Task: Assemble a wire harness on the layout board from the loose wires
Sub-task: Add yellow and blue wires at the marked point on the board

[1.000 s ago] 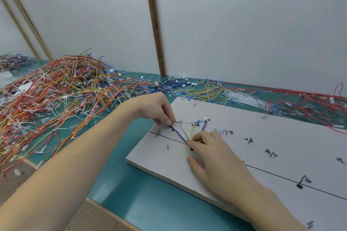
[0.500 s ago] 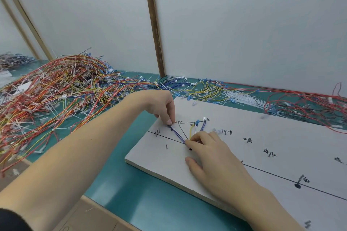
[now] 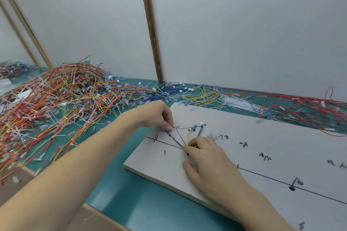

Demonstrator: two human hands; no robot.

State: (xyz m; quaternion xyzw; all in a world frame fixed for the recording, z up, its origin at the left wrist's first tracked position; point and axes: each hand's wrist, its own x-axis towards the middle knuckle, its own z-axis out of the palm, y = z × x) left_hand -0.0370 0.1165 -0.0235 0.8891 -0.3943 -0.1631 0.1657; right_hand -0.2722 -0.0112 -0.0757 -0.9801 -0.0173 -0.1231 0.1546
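Observation:
A white layout board point(image 3: 266, 148) with black lines, pins and written labels lies on the teal table. At its left end a blue-and-white wire point(image 3: 175, 139) runs diagonally along a drawn branch line. My left hand point(image 3: 159, 116) pinches the upper end of that wire against the board. My right hand point(image 3: 206, 157) rests on the board and presses its fingertips on the point where the wires meet. A yellow wire point(image 3: 188, 136) and a purple wire point(image 3: 200, 131) rise from there to a blue terminal and a white connector.
A large tangled heap of red, orange, yellow and white loose wires point(image 3: 56, 99) covers the table at left. More blue, yellow, white and red wires point(image 3: 234, 97) lie along the wall behind the board. The table's wooden front edge point(image 3: 105, 214) runs below.
My left hand has drawn the blue-and-white wire's end slightly up and away along the branch line. My right hand has stayed pressed at the junction.

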